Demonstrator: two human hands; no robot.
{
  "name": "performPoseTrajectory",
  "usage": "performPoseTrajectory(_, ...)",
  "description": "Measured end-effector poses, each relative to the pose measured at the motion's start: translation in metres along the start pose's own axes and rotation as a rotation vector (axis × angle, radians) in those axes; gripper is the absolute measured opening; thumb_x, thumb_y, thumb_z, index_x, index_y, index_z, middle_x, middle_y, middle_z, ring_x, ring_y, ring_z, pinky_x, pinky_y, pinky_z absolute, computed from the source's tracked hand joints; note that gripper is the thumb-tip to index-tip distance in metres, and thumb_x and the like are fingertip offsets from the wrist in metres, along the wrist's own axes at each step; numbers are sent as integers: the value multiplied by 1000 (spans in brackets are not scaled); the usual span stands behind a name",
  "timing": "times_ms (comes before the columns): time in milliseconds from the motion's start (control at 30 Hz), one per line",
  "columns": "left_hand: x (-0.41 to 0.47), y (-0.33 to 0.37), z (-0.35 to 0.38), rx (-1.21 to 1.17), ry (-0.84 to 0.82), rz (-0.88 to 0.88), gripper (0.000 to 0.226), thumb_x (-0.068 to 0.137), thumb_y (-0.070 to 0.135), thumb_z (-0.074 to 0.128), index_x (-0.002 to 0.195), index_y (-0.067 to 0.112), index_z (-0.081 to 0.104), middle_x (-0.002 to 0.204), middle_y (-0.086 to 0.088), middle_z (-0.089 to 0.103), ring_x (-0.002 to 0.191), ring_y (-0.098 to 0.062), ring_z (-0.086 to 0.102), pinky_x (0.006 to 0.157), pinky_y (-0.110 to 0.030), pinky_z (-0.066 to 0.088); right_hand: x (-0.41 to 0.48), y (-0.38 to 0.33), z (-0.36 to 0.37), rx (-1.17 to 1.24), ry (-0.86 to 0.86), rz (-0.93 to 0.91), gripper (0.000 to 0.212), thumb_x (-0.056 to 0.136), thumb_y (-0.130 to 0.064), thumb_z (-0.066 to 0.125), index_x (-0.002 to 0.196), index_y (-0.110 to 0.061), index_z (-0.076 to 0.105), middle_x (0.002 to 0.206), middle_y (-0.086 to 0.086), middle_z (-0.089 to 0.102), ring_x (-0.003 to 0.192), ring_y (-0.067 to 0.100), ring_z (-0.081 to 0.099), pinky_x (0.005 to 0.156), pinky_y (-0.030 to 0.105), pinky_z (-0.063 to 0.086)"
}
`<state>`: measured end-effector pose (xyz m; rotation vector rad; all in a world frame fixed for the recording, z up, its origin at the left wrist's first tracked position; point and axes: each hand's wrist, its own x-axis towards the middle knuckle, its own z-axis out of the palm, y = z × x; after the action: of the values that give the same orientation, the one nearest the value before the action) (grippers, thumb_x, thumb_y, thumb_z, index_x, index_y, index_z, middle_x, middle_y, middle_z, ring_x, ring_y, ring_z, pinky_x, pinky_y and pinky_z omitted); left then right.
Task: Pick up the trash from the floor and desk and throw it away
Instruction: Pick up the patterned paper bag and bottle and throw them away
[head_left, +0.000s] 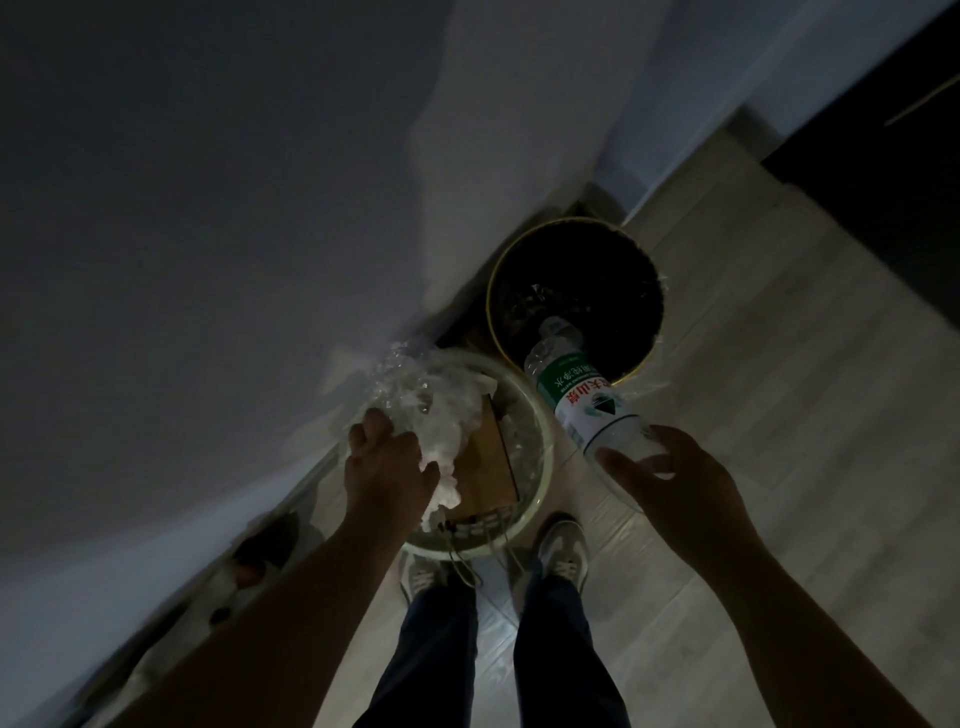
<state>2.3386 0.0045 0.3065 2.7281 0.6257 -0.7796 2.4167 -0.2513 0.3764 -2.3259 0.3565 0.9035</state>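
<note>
Pale wall (208, 208) and light plank floor (753, 415) meet at a corner, seen from standing height in dim light. Dark round bin (491, 291) (gold rim) stands just beside a pale bin (546, 457) holding cardboard (485, 467). Water bottle (576, 395), neck over the dark bin, is gripped at its base by the right hand (675, 483). Crumpled wrapping (441, 410) over the pale bin is clutched by the left hand (387, 465).
</note>
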Motion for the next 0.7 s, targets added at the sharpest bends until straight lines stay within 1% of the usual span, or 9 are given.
performPoseTrajectory(100, -1, -10, 3, 127, -103, 149, 33, 85, 49, 59, 99, 21, 69, 157, -4, 14, 143, -29, 13, 107, -38, 37, -2, 2, 2, 3, -8, -7, 74, 75, -58, 66, 133, -17, 46, 105, -1, 60, 91, 12, 57, 69, 23, 46)
performPoseTrajectory(133, -1, -11, 6, 93, -181, 183, 33, 87, 47, 58, 101, 20, 69, 156, -3, 22, 144, -27, 19, 107, -38, 37, -2, 3, 2, -2, -11, -7, 75, 75, -58, 66, 133, -16, 46, 104, -1, 59, 90, 12, 58, 67, 23, 46)
performPoseTrajectory(167, 0, -12, 9, 1, -277, 173, 33, 87, 45, 60, 103, 17, 67, 147, -6, 39, 136, -26, 36, 100, -34, 42, -3, 4, 3, -10, -14, -3, 75, 75, -58, 67, 134, -15, 45, 104, 1, 60, 91, 14, 59, 66, 23, 46)
performPoseTrajectory(200, 0, -12, 12, -109, -370, 142, 31, 86, 42, 64, 100, 15, 64, 128, -6, 55, 118, -21, 53, 88, -27, 46, -3, 5, 3, -14, -16, 1, 76, 75, -57, 67, 134, -15, 45, 106, 3, 61, 91, 14, 59, 66, 24, 46)
performPoseTrajectory(267, -2, -13, 17, -266, -461, 95, 26, 82, 39, 69, 91, 17, 58, 102, -1, 58, 88, -12, 58, 67, -18, 42, -3, 7, 4, -20, -20, 4, 75, 76, -55, 67, 134, -13, 45, 110, 7, 62, 93, 16, 59, 71, 27, 49)
performPoseTrajectory(333, -5, -14, 24, -354, -445, 74, 27, 80, 37, 72, 91, 19, 56, 103, 2, 53, 90, -11, 57, 63, -16, 39, -4, 9, 3, -22, -28, 6, 74, 75, -55, 67, 133, -13, 45, 110, 8, 63, 93, 16, 59, 72, 28, 49)
performPoseTrajectory(500, -5, -8, 37, -493, -216, 87, 41, 77, 23, 75, 109, 16, 51, 110, 5, 53, 90, -6, 59, 62, -8, 43, -5, 15, 5, -24, -38, 19, 76, 73, -57, 66, 132, -14, 46, 101, 0, 58, 89, 14, 59, 73, 29, 51)
performPoseTrajectory(600, 1, -4, 44, -552, -243, 118, 65, 77, 19, 75, 132, 19, 40, 126, 5, 46, 109, -7, 49, 72, -9, 41, -2, 20, 9, -31, -46, 7, 78, 70, -58, 66, 131, -14, 46, 101, 0, 58, 88, 13, 60, 73, 29, 53)
performPoseTrajectory(700, 6, 0, 56, -487, -290, 173, 64, 79, 20, 74, 134, 18, 42, 133, -2, 48, 103, -7, 46, 66, -1, 37, 5, 25, 15, -22, -46, -1, 82, 67, -60, 65, 132, -15, 45, 101, -1, 57, 89, 13, 60, 70, 28, 53)
